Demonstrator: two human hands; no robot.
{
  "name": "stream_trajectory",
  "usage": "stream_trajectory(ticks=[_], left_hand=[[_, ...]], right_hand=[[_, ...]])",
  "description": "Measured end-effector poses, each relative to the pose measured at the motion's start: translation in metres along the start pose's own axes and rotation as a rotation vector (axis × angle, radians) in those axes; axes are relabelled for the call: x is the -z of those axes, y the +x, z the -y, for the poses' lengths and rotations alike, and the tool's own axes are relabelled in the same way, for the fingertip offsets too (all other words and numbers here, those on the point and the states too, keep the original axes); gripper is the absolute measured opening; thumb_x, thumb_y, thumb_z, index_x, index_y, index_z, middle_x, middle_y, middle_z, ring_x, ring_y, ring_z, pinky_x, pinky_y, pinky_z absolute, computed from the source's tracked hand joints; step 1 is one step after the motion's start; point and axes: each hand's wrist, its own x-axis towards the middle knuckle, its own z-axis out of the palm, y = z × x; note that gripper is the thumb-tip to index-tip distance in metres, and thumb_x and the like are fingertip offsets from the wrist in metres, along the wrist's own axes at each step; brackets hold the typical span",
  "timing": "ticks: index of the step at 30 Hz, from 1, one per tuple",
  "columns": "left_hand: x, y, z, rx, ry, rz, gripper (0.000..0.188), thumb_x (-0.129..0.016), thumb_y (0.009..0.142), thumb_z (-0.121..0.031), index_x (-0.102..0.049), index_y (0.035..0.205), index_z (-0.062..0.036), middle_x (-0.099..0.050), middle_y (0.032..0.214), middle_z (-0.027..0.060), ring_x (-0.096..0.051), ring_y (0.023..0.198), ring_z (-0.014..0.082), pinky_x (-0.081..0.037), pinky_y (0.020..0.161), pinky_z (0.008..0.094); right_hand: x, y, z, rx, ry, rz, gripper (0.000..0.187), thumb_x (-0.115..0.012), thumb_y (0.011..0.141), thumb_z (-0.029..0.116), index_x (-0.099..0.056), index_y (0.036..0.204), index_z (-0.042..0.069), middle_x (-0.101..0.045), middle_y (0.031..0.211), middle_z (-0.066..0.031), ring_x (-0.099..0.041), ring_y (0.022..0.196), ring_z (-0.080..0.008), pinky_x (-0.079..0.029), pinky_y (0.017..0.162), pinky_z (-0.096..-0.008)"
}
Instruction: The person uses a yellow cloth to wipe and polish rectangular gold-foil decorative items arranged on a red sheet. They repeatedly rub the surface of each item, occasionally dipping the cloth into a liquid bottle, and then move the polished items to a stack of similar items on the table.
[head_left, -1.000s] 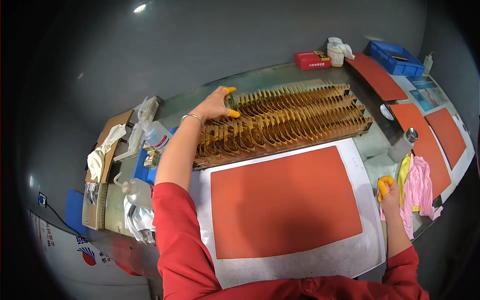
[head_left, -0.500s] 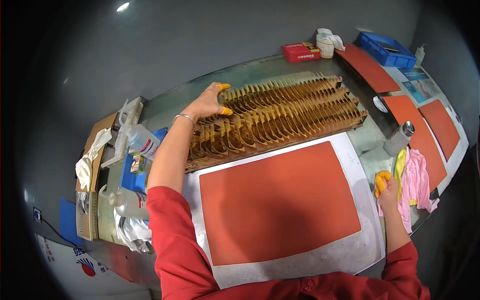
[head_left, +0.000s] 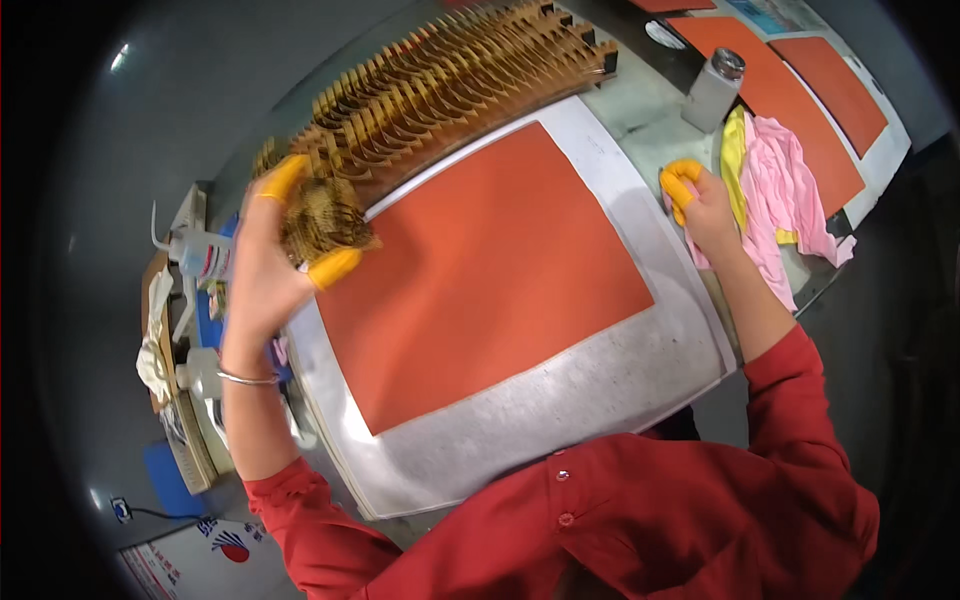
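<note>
My left hand [head_left: 265, 255], with yellow finger cots on thumb and fingertip, grips a thin, curved brown sheet [head_left: 328, 222] with a fine dark pattern. It is held at the left end of a long rack [head_left: 455, 95] filled with rows of similar curved brown pieces. An orange-red mat [head_left: 490, 270] lies just right of this hand. On the right, my right hand [head_left: 705, 205] is closed, yellow cots on its fingers. A bit of pink cloth [head_left: 697, 252] shows beneath the fist and seems held in it; the palm is hidden.
Beneath the mat lies a white sheet [head_left: 540, 390]. A pink garment-like cloth [head_left: 785, 190], a yellow cloth [head_left: 733, 165] and a metal-capped bottle [head_left: 714, 92] are at the right. More orange mats [head_left: 830, 95] lie beyond. Squeeze bottles [head_left: 205, 255] and a white cloth [head_left: 152, 365] stand left.
My left hand has come away from the rack toward me, now with a curved brown sheet in it. The view has shifted and turned; the right hand stays closed beside the pink cloth.
</note>
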Motion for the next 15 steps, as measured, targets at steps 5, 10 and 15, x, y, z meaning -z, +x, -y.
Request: stream_trajectory(ticks=[5, 10, 15], left_hand=[[-0.093, -0.011, -0.092, -0.207, 0.082, 0.341, 0.076, -0.077, 0.060, -0.027, -0.044, 0.120, 0.0038, -0.047, 0.114, 0.0215, -0.048, 0.106, 0.0362, -0.041, 0.090, 0.0392], [-0.138, 0.014, -0.135, -0.227, 0.361, 0.518, 0.081, -0.075, 0.058, -0.032, -0.043, 0.119, 0.0104, -0.050, 0.096, 0.0207, -0.052, 0.090, 0.0333, -0.045, 0.081, 0.0375], [-0.132, 0.022, -0.142, -0.209, 0.500, 0.617, 0.084, -0.074, 0.057, -0.036, -0.042, 0.120, 0.0111, -0.052, 0.091, 0.0199, -0.053, 0.087, 0.0318, -0.045, 0.079, 0.0370]], right_hand=[[0.005, 0.000, -0.005, 0.064, 0.130, 0.071, 0.011, -0.060, 0.085, 0.013, -0.059, 0.088, 0.002, -0.055, 0.066, 0.0012, -0.046, 0.056, -0.0032, -0.033, 0.045, -0.0176], [0.008, -0.009, 0.007, 0.047, 0.151, 0.077, 0.011, -0.058, 0.086, 0.012, -0.059, 0.087, 0.001, -0.055, 0.066, 0.0007, -0.046, 0.056, -0.0032, -0.032, 0.045, -0.0172], [0.011, -0.006, 0.005, 0.083, 0.126, 0.103, 0.010, -0.057, 0.085, 0.010, -0.059, 0.086, 0.000, -0.054, 0.065, 0.0009, -0.045, 0.056, -0.0046, -0.033, 0.048, -0.0192]])
